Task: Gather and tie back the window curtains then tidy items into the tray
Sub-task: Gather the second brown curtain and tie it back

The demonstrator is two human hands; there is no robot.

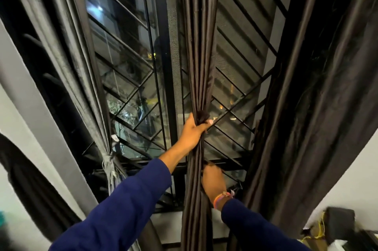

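The right hand [213,179], in a navy sleeve with a coloured wristband, reaches behind a gathered dark brown satin curtain [199,56]; its fingers are hidden. Higher up, the left hand [193,131] grips the bunched curtain mid-window. Beyond, a grey curtain [81,87] hangs tied at the left of the black-barred window [131,79].

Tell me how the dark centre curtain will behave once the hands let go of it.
The dark centre curtain looks floppy: it pleats tightly where the left hand cinches it. Its sheen suggests slippery fabric, so it will probably fan back out. The right hand grips it lower down.
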